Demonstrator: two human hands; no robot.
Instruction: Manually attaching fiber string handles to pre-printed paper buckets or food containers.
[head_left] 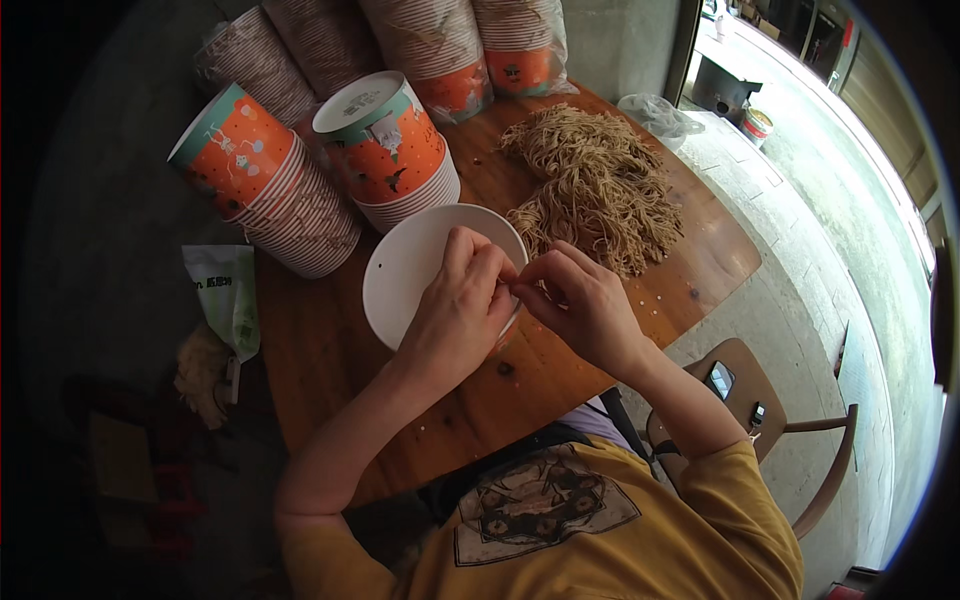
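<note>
A white paper bowl (pixel 415 265) stands on the wooden table (pixel 330 370) right in front of me. My left hand (pixel 462 310) lies over the bowl's right rim with its fingers curled. My right hand (pixel 580 300) meets it fingertip to fingertip, and both pinch a thin strand of brown noodle between them. Just beyond my right hand lies a heap of brown noodles (pixel 595 185) directly on the table.
Stacks of orange and white paper bowls (pixel 270 185) lie on their sides at the table's far left, with more wrapped stacks (pixel 440 50) behind. A wooden chair (pixel 770 420) with a phone (pixel 719 379) on it stands at my right. A green packet (pixel 228 295) hangs off the left edge.
</note>
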